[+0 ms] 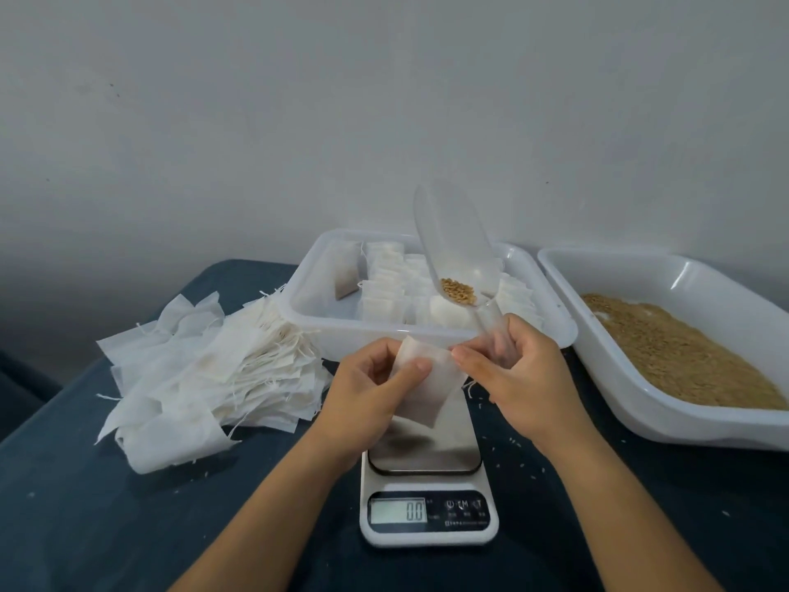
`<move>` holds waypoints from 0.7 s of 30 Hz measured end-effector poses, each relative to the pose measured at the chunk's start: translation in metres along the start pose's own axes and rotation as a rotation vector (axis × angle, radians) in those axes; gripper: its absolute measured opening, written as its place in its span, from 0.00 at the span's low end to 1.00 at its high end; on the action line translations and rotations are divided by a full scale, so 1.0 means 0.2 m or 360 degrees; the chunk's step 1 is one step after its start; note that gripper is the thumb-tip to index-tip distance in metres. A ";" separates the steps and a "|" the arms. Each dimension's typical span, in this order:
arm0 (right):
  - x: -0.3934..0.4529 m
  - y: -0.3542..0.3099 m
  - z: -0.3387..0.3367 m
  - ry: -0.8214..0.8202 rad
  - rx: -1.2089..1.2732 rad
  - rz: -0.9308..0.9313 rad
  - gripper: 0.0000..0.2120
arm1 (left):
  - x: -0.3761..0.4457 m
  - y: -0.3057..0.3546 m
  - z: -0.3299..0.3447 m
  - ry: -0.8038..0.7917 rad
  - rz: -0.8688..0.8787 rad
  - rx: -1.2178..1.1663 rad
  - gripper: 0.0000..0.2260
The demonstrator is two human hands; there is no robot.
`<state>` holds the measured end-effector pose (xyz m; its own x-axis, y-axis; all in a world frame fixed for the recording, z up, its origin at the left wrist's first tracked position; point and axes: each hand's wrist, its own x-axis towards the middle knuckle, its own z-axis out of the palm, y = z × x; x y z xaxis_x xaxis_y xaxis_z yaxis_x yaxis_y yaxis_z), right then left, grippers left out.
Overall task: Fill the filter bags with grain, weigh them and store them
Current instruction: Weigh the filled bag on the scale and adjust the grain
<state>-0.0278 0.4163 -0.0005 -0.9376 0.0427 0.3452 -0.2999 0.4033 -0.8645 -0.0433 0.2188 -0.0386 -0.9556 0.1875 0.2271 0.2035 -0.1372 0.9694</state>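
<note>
Taking the scale (428, 502) as the landmark, the heap of empty filter bags (205, 378) lies well to its left on the dark worktop (106, 527). Just above the scale's steel plate, the left hand (367, 386) pinches one filter bag (427, 386) by its upper left edge, thumb on the near face and fingers curled behind. The bag hangs tilted, its long axis running from the mouth at upper left, between the two hands, down to the closed end over the plate. The right hand (516, 373) pinches the mouth's other corner with its fingertips while its remaining fingers are curled round the handle of a clear scoop (454, 258). The scoop stands up and away from that hand, over the tray of filled bags (427, 288) behind the scale, with a little grain (459, 291) resting low in its bowl. The grain tray (683, 348) sits to the scale's right. The display reads zero.

The grain sits higher than and behind the mouth, so the right hand probably has to tip the scoop toward the person, once the mouth is parted.
</note>
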 end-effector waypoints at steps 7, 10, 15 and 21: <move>-0.05 -0.01 0.03 0.0011 -0.0134 -0.0021 0.19 | 0.00 0.00 0.00 0.0045 -0.0060 -0.0192 0.10; -0.05 -0.02 0.04 0.0074 -0.0181 -0.0063 0.21 | 0.01 -0.01 -0.01 0.0043 -0.0082 -0.0236 0.09; -0.06 0.01 0.01 0.0005 -0.0160 -0.0083 0.21 | 0.00 -0.01 -0.05 -0.0020 -0.0084 -0.0095 0.09; -0.04 0.05 -0.04 -0.0175 -0.0266 0.0097 0.18 | 0.00 -0.04 -0.05 0.0004 -0.0090 0.0263 0.07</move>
<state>-0.0220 0.4271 -0.0099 -0.9695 -0.0247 0.2439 -0.2170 0.5496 -0.8067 -0.0462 0.2098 -0.0475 -0.9670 0.1881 0.1717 0.1813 0.0351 0.9828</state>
